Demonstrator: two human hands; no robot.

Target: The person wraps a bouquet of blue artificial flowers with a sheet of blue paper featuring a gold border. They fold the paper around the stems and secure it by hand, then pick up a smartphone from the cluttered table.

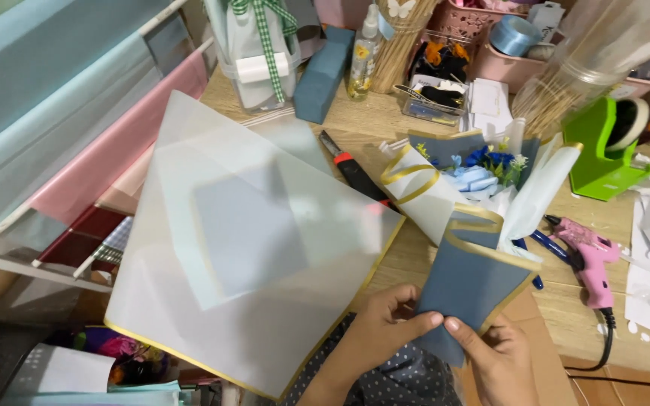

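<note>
Both hands pinched shut on the bouquet (469, 225) stem over the table (566, 301): left hand (385, 327), right hand (494, 357). Loose-ish grip, so blue wrap could slip, probably crushing flowers. Glue gun (592, 259) cord nearby, easy to snag.

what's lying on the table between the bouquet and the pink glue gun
In the head view, blue-handled scissors lie between the bouquet and the glue gun, partly hidden under the bouquet's wrap.
</note>
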